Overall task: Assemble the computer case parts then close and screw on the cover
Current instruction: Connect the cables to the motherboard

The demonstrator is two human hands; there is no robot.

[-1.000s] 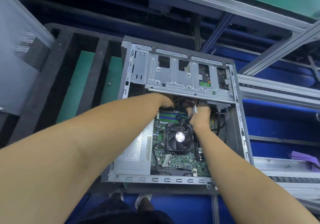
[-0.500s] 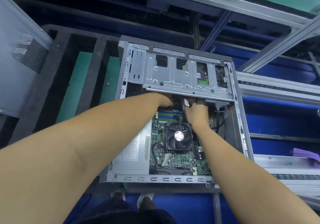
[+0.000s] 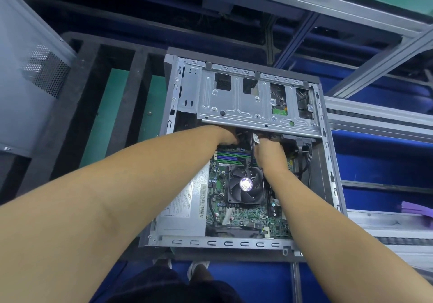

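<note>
The open grey metal computer case (image 3: 222,243) is lying on its side on a black foam tray (image 3: 77,96), with its open side facing up. Inside it, a green motherboard (image 3: 243,217) is showing, with a black square cooling fan (image 3: 244,184) sitting on it and a silver power supply box (image 3: 185,211) lying just beside it on the left. A silver perforated metal drive cage (image 3: 234,106) is covering the far part of the case.

Both bare arms are reaching into the case. The left hand (image 3: 226,136) is touching the near edge of the drive cage, and its fingers are going under it, so I cannot tell if they are gripping anything. The right hand (image 3: 269,151) is staying just beside a bundle of black cables (image 3: 251,145) that is carrying a white tag; its fingers are hidden too, so I cannot tell its grip either. More black cables are hanging at the right wall of the case.

A grey metal panel with a mesh vent (image 3: 25,87) is standing at the left, apart from the case.
</note>
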